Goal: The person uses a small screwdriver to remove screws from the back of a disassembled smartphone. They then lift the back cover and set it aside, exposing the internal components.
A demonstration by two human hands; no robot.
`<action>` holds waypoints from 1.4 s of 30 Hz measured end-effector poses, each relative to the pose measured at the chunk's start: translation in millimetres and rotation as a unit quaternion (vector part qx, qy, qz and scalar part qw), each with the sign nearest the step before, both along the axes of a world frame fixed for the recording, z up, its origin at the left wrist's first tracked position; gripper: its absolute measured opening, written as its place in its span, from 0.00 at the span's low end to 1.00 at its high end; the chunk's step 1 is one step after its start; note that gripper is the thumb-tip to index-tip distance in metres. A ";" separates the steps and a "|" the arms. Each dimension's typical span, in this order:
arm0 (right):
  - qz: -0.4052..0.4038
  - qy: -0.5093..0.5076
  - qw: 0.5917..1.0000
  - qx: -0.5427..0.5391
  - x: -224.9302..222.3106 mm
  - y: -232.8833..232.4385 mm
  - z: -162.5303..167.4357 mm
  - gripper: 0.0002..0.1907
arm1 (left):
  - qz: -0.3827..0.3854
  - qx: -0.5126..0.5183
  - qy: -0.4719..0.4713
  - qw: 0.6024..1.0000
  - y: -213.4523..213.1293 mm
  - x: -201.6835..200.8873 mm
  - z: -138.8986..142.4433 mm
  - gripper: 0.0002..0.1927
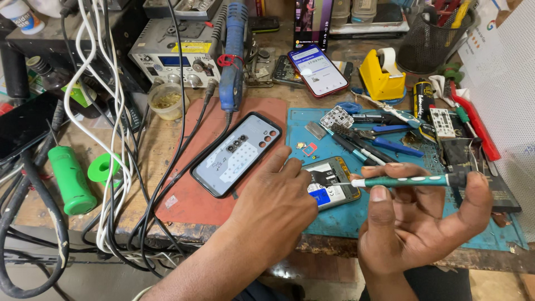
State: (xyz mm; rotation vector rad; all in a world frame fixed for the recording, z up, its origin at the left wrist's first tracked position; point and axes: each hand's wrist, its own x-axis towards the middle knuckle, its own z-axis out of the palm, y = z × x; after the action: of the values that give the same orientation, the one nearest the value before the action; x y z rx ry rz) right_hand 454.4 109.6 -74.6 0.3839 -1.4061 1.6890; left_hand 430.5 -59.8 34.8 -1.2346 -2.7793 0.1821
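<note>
1. Right hand (415, 223) had its thumb and fingertips pinched around a teal precision screwdriver (409, 181), held roughly level, with the thin tip pointing left at the opened phone (331, 184).
2. Left hand (273, 203) was lying palm-down on the bench, fingers resting on the left edge of that opened phone, pressing on it rather than wrapped around anything.
3. The opened phone sat back-off on the blue work mat (345, 223), its insides showing, right between the two hands at the mat's near-left part.
4. Just left of it, on a reddish mat (189, 195), lay a phone back cover (237, 153), inner side up, tilted diagonally, close to the left fingers.
5. Behind the hands on the blue mat: tweezers and blue-handled cutters (390, 146) in a messy pile, plus a small perforated metal plate (336, 117).
6. Further back stood a yellow tape dispenser (380, 75), and a red-edged phone (318, 71) with its screen lit.
7. Off to the left: a soldering station box (175, 56), a blue tool handle (233, 56), a bunch of white and black cables (114, 139) and a green cylinder (71, 179).
</note>
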 end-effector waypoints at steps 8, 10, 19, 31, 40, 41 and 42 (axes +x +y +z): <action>0.017 -0.010 1.000 0.022 4.3 5.4 -0.3 0.39 | 0.018 0.036 -0.069 0.997 -6.8 -1.8 -1.6 0.07; 0.022 -0.010 1.000 0.020 4.8 5.5 0.6 0.39 | 0.015 0.037 -0.068 0.997 -8.3 -2.1 -0.3 0.06; 0.036 -0.045 0.996 0.063 2.6 -3.7 8.3 0.40 | 0.019 0.025 -0.059 0.998 -5.3 -3.1 -2.2 0.06; 0.076 -0.074 0.981 0.162 -1.9 -11.3 16.9 0.37 | 0.015 0.097 -0.077 0.992 -12.3 -17.5 -12.9 0.11; 0.111 -0.107 0.972 0.179 -11.0 -13.2 10.6 0.39 | 0.032 0.126 -0.088 0.988 -14.8 -27.7 -17.3 0.13; 0.113 -0.107 0.971 0.182 -11.9 -13.7 11.0 0.39 | 0.038 0.118 -0.087 0.988 -14.9 -28.6 -16.0 0.13; 0.104 -0.111 0.971 0.184 -12.4 -14.3 11.3 0.39 | 0.044 0.111 -0.089 0.989 -15.4 -28.7 -14.8 0.12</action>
State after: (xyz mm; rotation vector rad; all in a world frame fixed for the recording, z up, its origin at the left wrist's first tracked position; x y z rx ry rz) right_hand 442.0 95.4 -63.3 0.5781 -1.9108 1.6727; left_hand 401.8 -75.2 20.0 -1.1263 -2.9054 -0.2365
